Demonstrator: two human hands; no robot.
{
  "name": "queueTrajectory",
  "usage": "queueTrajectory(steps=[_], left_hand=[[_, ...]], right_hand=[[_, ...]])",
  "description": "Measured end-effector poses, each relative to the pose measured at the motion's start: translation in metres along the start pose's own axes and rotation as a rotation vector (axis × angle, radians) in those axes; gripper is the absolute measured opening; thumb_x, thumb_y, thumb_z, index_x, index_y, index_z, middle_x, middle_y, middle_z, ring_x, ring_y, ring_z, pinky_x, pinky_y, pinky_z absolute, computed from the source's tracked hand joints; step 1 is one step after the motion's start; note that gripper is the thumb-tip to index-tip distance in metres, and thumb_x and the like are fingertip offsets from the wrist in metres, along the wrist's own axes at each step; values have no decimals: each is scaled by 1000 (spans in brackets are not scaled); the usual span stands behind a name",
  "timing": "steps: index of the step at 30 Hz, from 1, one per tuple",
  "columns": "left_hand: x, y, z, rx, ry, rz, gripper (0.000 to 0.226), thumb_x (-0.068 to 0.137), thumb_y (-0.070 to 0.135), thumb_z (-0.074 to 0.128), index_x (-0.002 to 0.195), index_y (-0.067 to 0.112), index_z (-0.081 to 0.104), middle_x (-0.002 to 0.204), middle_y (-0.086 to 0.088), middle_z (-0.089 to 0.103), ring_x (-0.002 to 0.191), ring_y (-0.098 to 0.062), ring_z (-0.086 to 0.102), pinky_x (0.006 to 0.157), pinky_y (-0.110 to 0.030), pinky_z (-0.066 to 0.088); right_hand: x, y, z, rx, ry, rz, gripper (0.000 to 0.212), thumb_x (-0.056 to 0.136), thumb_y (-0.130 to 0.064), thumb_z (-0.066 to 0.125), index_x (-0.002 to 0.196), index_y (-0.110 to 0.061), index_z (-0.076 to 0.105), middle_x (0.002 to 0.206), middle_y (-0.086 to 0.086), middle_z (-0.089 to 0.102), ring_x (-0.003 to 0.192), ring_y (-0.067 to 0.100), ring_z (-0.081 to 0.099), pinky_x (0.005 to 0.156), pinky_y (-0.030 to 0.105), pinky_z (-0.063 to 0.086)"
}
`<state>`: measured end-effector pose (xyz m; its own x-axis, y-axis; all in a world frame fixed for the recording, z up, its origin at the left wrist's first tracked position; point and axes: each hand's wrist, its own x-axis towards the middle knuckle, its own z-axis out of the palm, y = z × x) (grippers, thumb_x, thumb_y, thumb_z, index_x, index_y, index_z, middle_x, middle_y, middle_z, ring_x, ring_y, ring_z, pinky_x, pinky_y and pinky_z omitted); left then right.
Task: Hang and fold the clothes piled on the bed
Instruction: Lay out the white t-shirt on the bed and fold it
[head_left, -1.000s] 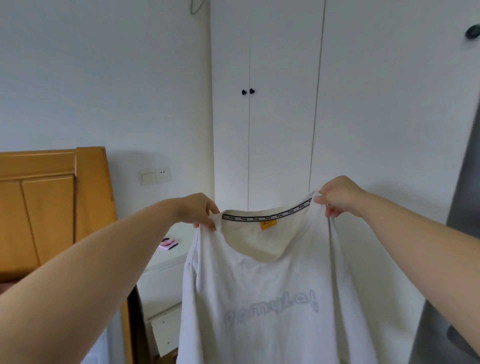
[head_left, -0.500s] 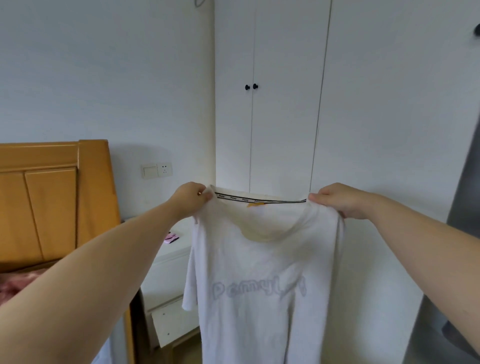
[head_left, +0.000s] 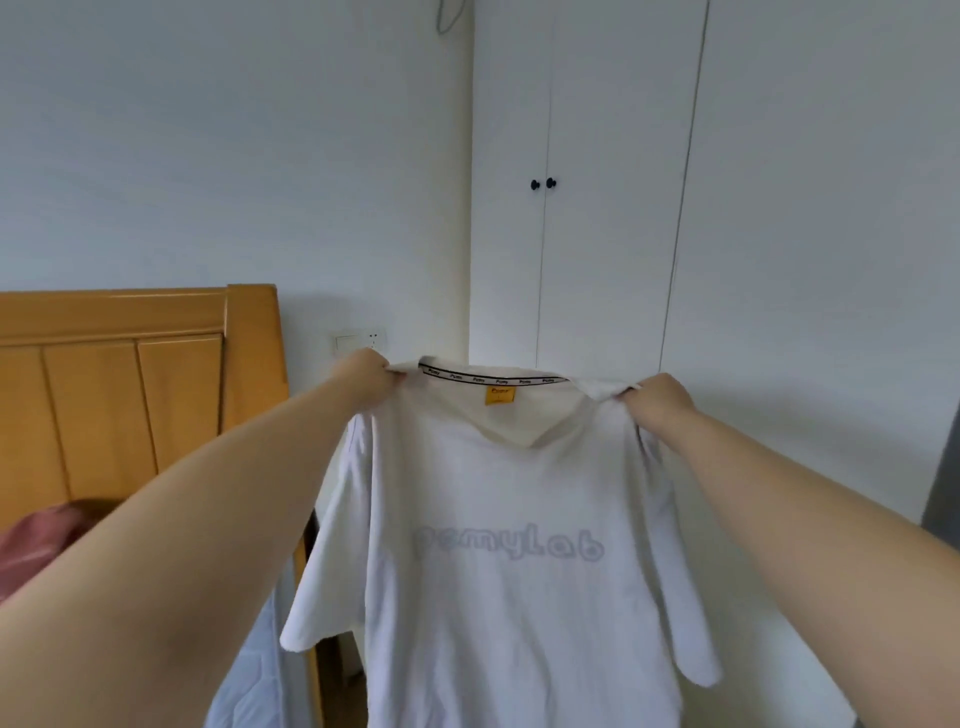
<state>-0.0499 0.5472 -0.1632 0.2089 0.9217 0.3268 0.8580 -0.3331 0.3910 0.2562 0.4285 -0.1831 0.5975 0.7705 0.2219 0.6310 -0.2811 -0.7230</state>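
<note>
So there's exactly one garment in play here, a white t-shirt (head_left: 519, 571), and two hands are holding it up in the air in front of the wall. The left hand (head_left: 366, 375) is pinching the left shoulder seam with its fingers curled around the fabric, and the right hand (head_left: 662, 397) is gripping the right shoulder the same way, so the shirt is hanging stretched between them, collar up top and both short sleeves drooping down at the sides. Inside the neckline there's one black tape strip (head_left: 493, 375) running along the collar with a small white word repeated on it, looks like "Pomy" but it's too tiny to be sure. Just under it there's one orange tag (head_left: 498, 395), writing on it not readable. Across the chest, gray outlined lettering is showing through mirrored, reading something like "pomyLab" backwards. Behind the shirt, one white wardrobe (head_left: 597, 208) is standing with two black knobs (head_left: 543, 183) side by side. One wall socket plate (head_left: 361, 340) is sitting just above the left hand, and one wooden headboard (head_left: 130, 389) is off to the left with pink bedding (head_left: 36, 540) below it.
</note>
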Motion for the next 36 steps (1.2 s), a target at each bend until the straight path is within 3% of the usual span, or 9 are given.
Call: queueTrajectory(steps=[2,5,7,11,19,22,29,33,36], left_hand=[[-8,-7,-16,-148,107,-79,38,99,26,45,69,5,52,70,-8,50,77,-27,49,51,-28,32],[-21,-17,-53,-266,293,-165,31,99,24,43,84,2,60,83,-14,56,81,-31,54,64,-30,38],[-34,-25,-87,-316,409,-206,26,96,17,41,83,3,59,93,-20,62,85,-34,57,66,-34,41],[-71,-43,-166,-307,577,-193,30,93,16,43,65,8,48,92,-24,63,95,-39,60,69,-37,43],[-157,-78,-305,-97,840,-232,20,91,10,40,76,8,52,83,-11,56,78,-29,51,64,-30,35],[-183,-92,-338,-58,905,-254,19,91,9,40,79,7,54,85,-11,55,80,-30,51,66,-31,36],[-211,-147,-374,-3,982,-341,23,92,12,40,92,2,61,97,-18,62,82,-30,50,69,-33,37],[-208,-191,-359,29,935,-409,24,94,14,41,98,3,62,103,-19,63,85,-31,51,70,-33,36],[-201,-237,-332,62,867,-487,27,95,16,42,104,1,62,112,-22,61,103,-38,57,76,-36,39]], right_hand=[[-9,-28,5,83,52,-48,30,95,-21,52,102,5,66,104,21,65,98,35,61,70,26,38],[-28,-78,5,174,122,-135,30,96,-22,50,73,-5,59,71,7,57,73,28,54,54,26,33],[-43,-111,1,209,182,-184,31,95,-26,50,71,-8,57,63,2,50,66,26,51,50,26,30],[-74,-171,-13,253,272,-277,31,96,-31,50,78,-8,59,64,3,51,63,25,51,51,25,32],[-148,-275,-24,391,360,-438,30,95,-33,50,76,-11,52,81,12,58,79,33,57,63,31,40],[-173,-300,-19,432,345,-475,31,95,-33,50,74,-10,53,82,13,58,78,33,55,63,31,36],[-211,-337,12,405,312,-561,34,95,-34,53,106,-4,64,108,17,65,101,36,60,70,30,35],[-214,-345,52,353,269,-584,29,93,-31,53,98,-5,64,102,16,66,95,35,61,67,28,34],[-211,-349,102,285,211,-582,24,93,-27,52,91,-5,63,94,15,65,76,30,52,65,28,32]])
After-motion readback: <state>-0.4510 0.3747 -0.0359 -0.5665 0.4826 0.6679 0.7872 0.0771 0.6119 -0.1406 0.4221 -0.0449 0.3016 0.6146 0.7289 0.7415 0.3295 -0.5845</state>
